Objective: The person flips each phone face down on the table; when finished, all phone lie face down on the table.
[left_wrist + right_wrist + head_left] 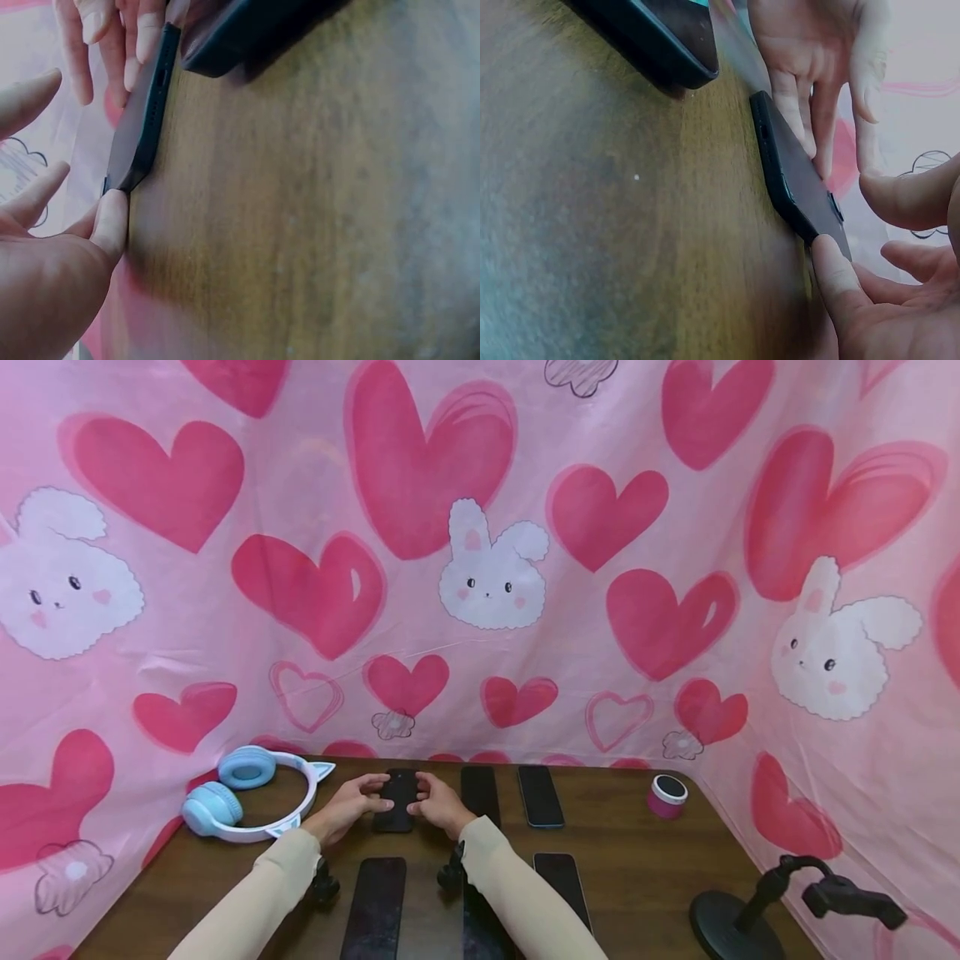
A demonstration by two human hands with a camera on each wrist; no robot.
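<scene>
The left hand (351, 807) grips the black phone (399, 800) from nine o'clock, the right hand (444, 808) from three, near the twelve-o'clock edge of the surface (630, 877); blue headphones (247, 768) lie farther toward nine.

Pink cloth backdrop (577, 610) with red hearts (159, 477) and white bunnies (492, 578), lightly creased, fills upper frame, runs down both sides. Brown wood-grain table (630, 877) across lower frame, rounded far corner at right, soft light

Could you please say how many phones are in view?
6: one phone between left hand and right hand, two to its right, three nearer. The right arm partly covers some; more may be hidden.
</scene>
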